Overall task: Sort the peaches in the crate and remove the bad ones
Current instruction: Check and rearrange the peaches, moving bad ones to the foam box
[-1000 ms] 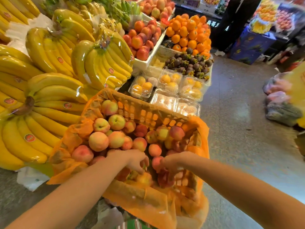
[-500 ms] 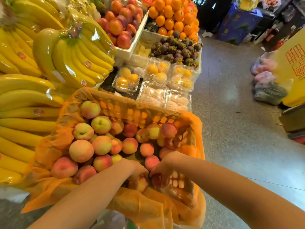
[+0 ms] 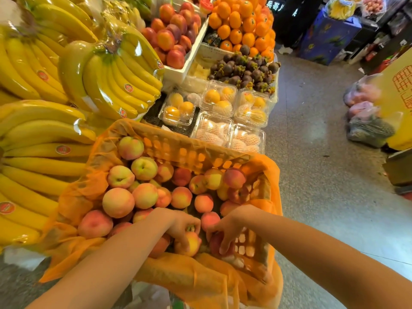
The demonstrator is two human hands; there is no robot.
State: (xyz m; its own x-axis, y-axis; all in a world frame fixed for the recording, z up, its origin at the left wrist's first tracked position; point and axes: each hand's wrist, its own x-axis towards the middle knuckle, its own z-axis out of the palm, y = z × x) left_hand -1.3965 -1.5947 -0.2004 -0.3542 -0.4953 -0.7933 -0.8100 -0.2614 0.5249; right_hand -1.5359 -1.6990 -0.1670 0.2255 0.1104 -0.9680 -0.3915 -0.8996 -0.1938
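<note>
Peaches (image 3: 145, 195) at crate's (image 3: 200, 152) near corner now under both hands: left hand (image 3: 182, 228) has closed around one, right hand (image 3: 225, 233) curled onto a darker one, culling underway.

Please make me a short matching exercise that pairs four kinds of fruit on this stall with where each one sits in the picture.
Things:
1. peaches
2. bananas
3. oranges
4. mangosteens

Places:
A. piled at the far end of the stall, behind the dark purple fruit
B. in the orange crate lined with orange mesh
C. along the left edge, in bunches wrapped in clear film
D. just beyond the clear plastic boxes

Pairs: 1-B, 2-C, 3-A, 4-D
</note>
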